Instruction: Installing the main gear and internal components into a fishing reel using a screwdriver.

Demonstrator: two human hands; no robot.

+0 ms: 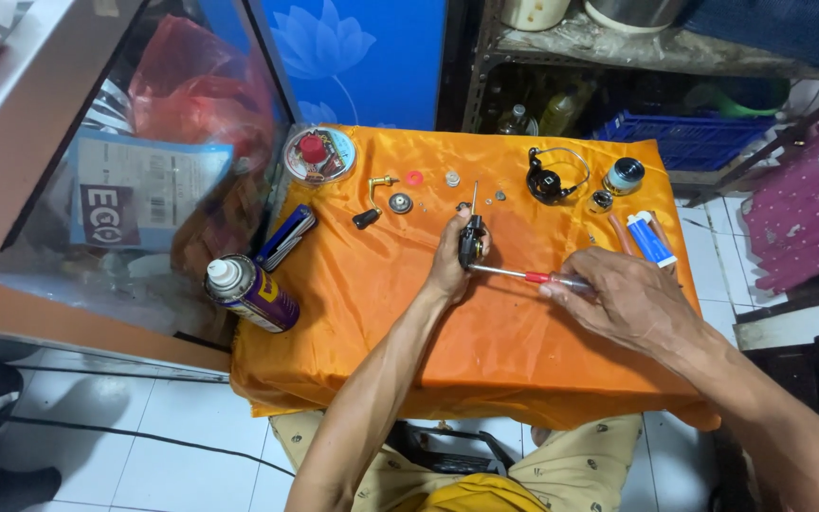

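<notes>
Left hand (451, 261) is gripping a black reel body (471, 243) above the orange surface (485, 351); right hand (623, 299) is clasping a screwdriver (514, 274) driven into it. Handle (373, 201), washers (413, 178) and spool (624, 175) are lying detached: disassembly seemingly well advanced.

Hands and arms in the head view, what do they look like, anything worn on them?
Both are bare: the left hand and right hand show no gloves or rings that I can make out, and no watch. The forearms carry no sleeves within the frame.
</notes>
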